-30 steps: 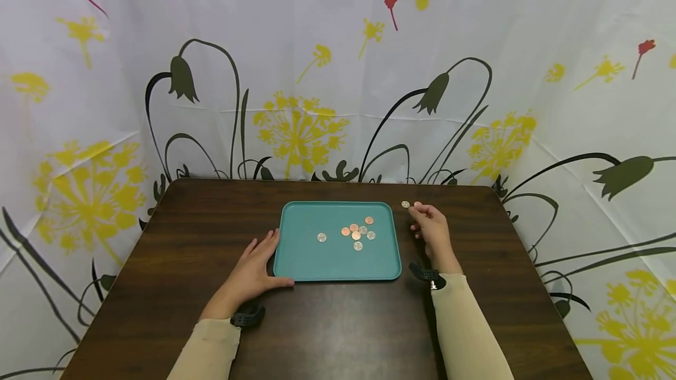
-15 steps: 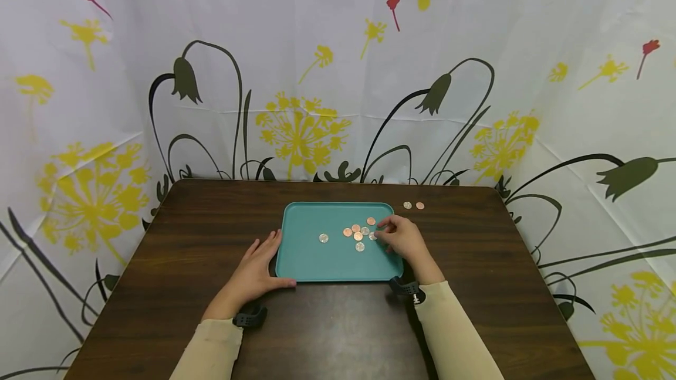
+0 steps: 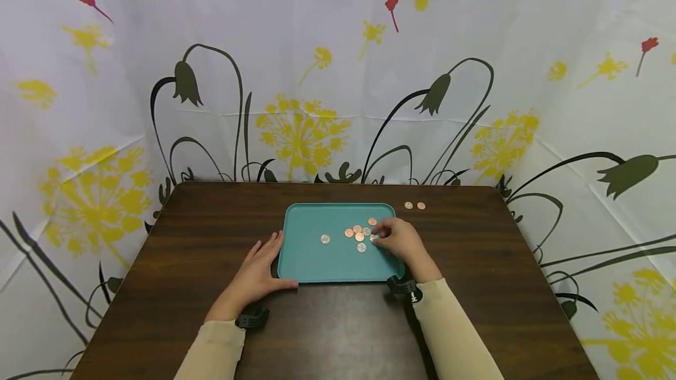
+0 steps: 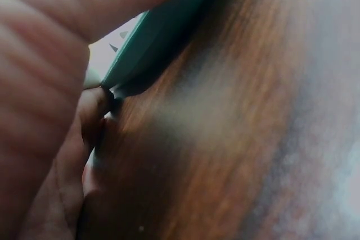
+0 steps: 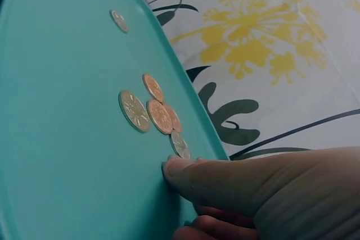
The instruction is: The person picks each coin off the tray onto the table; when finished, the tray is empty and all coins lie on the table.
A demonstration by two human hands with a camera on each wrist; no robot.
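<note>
My left hand (image 3: pixel 253 277) rests at the near left corner of a teal tray (image 3: pixel 301 265). Its fingers lie nearly straight along the tray's left side, and the thumb touches the front edge. Over the tray's right part, thumb and forefinger of my right hand (image 3: pixel 402 243) pinch at a silver coin (image 3: pixel 374 238) that is partly hidden. A silver coin (image 5: pixel 180 144) lies beside the thumb tip in the right wrist view. Several copper coins (image 3: pixel 360 237) cluster to the left, with a silver coin (image 3: pixel 361 247) in front and another silver coin (image 3: pixel 325 239) apart.
On the dark wooden table (image 3: pixel 327 333), beyond the tray's far right corner, lie a silver coin (image 3: pixel 408 205) and a copper coin (image 3: pixel 421 206) side by side. A white flower-printed cloth (image 3: pixel 327 10) hangs behind the table.
My right hand has moved from the two coins on the table leftward and nearer, onto the silver coin in the tray. Those two coins stay on the table. The left hand keeps its place.
</note>
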